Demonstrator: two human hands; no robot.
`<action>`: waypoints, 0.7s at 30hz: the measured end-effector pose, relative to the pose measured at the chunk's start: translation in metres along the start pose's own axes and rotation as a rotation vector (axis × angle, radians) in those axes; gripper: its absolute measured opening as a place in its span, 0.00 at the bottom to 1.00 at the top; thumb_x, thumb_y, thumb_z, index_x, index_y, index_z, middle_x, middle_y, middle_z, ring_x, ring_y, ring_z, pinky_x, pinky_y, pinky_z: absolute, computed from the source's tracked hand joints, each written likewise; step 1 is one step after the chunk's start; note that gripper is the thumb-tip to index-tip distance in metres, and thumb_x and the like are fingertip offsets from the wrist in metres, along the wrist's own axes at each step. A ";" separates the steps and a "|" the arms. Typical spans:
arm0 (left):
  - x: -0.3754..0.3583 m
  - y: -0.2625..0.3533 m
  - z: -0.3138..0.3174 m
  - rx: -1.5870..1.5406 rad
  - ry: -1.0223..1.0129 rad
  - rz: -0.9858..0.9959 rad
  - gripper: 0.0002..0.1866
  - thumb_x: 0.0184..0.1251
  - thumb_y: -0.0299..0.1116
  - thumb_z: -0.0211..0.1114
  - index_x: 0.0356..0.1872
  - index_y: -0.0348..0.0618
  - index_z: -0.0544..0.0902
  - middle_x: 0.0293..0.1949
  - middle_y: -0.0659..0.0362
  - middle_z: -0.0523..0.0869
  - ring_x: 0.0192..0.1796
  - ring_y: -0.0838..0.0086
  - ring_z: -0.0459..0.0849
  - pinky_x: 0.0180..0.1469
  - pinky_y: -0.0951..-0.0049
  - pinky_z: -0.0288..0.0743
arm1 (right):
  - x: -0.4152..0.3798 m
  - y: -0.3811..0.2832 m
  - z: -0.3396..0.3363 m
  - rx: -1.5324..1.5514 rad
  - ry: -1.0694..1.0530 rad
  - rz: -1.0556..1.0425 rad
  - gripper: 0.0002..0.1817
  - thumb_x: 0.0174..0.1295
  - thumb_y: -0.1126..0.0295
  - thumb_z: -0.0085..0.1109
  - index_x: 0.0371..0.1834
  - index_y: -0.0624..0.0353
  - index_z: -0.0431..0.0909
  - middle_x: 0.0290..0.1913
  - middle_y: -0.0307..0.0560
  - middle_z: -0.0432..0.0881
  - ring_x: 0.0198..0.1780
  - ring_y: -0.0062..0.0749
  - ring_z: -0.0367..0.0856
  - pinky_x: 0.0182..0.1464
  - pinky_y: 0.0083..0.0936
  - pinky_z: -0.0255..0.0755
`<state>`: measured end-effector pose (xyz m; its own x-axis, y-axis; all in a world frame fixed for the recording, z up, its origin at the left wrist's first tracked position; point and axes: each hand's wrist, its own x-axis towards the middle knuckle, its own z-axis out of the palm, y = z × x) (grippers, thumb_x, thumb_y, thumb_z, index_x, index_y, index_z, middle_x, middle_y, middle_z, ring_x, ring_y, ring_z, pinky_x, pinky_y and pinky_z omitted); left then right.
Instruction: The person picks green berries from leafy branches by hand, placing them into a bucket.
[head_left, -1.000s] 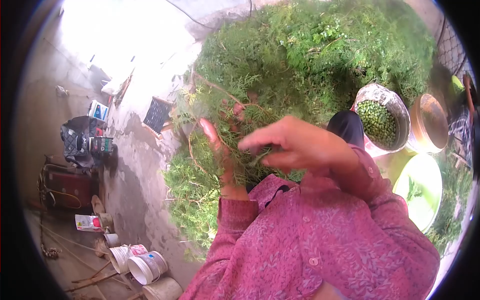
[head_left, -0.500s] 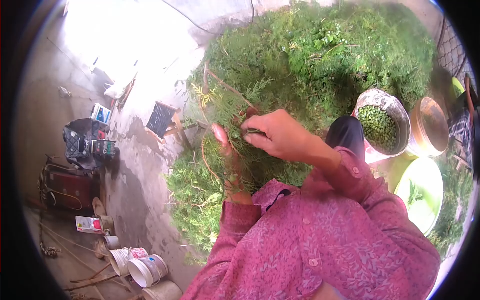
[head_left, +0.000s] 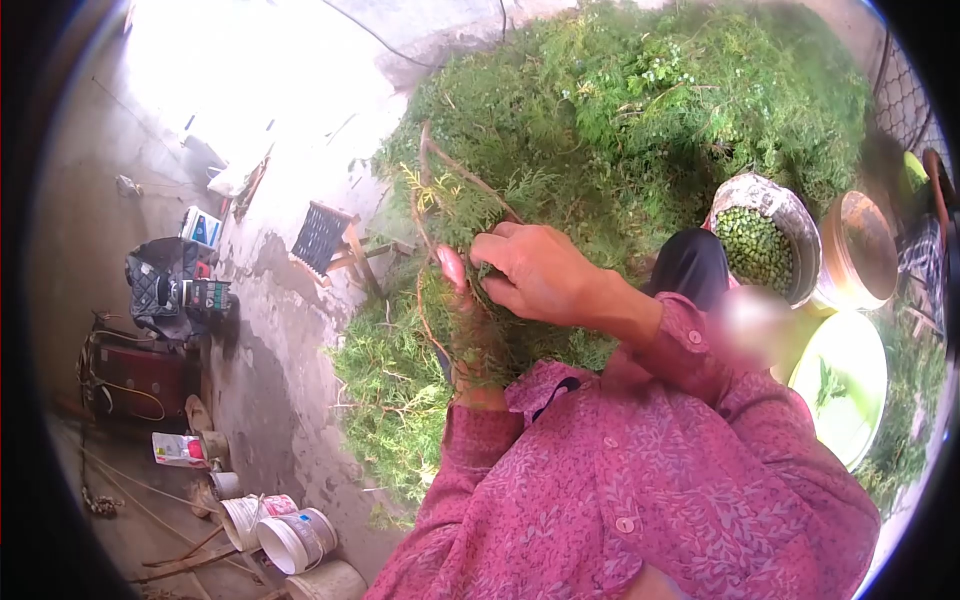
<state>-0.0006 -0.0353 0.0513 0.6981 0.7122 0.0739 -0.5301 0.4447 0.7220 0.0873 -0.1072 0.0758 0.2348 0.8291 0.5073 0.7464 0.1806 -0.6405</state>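
Observation:
A leafy conifer branch (head_left: 450,205) with a forked brown stem is held up in front of me. My left hand (head_left: 457,290) is closed round its lower part, with much of the palm and fingers behind the foliage. My right hand (head_left: 535,268) has its fingers pinched together among the sprigs right beside the left thumb. What sits between those fingertips is hidden. A large pile of cut conifer branches (head_left: 640,110) spreads beyond both hands, with more greenery near the left forearm. At my right stands a bucket (head_left: 806,262) holding many small green cones (head_left: 750,245).
Next to the bucket are another tub (head_left: 862,245) and a pale green basin (head_left: 855,400) with a sprig inside. A small stool (head_left: 325,240) stands left of the pile. Farther left are a dark bag (head_left: 160,285), a dark red case (head_left: 140,375) and white pails (head_left: 290,545).
My right hand has shifted slightly left and closer to the left thumb. The held branch has tilted a little to the right, and its top sits slightly lower.

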 end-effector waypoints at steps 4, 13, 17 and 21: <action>0.019 -0.005 -0.022 0.098 0.010 0.012 0.27 0.68 0.55 0.45 0.56 0.42 0.70 0.49 0.57 0.78 0.49 0.69 0.77 0.52 0.66 0.72 | -0.001 -0.001 -0.002 -0.041 0.035 -0.019 0.11 0.45 0.69 0.58 0.32 0.60 0.73 0.29 0.55 0.75 0.31 0.47 0.76 0.31 0.38 0.68; 0.012 0.003 -0.005 0.168 0.112 0.036 0.23 0.66 0.51 0.52 0.50 0.44 0.72 0.37 0.61 0.78 0.39 0.74 0.78 0.43 0.72 0.75 | -0.003 0.016 -0.006 0.189 0.080 0.198 0.12 0.42 0.70 0.57 0.30 0.63 0.74 0.28 0.58 0.76 0.30 0.50 0.76 0.33 0.38 0.69; 0.024 -0.016 -0.037 0.070 0.068 -0.044 0.20 0.58 0.33 0.63 0.50 0.39 0.71 0.41 0.60 0.79 0.42 0.72 0.79 0.44 0.72 0.76 | -0.002 0.017 -0.001 -0.096 0.052 0.156 0.17 0.43 0.70 0.59 0.38 0.63 0.69 0.30 0.59 0.76 0.35 0.57 0.74 0.37 0.42 0.69; 0.012 -0.002 -0.005 0.159 -0.016 -0.148 0.20 0.52 0.23 0.63 0.49 0.38 0.73 0.40 0.59 0.80 0.42 0.72 0.80 0.43 0.74 0.76 | -0.004 0.022 -0.001 -0.079 -0.048 0.237 0.21 0.44 0.70 0.59 0.42 0.64 0.66 0.31 0.61 0.77 0.37 0.58 0.75 0.38 0.43 0.69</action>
<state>0.0062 -0.0250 0.0468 0.7708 0.6363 -0.0310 -0.3397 0.4517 0.8249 0.1032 -0.1068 0.0602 0.3805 0.8680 0.3190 0.7209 -0.0624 -0.6902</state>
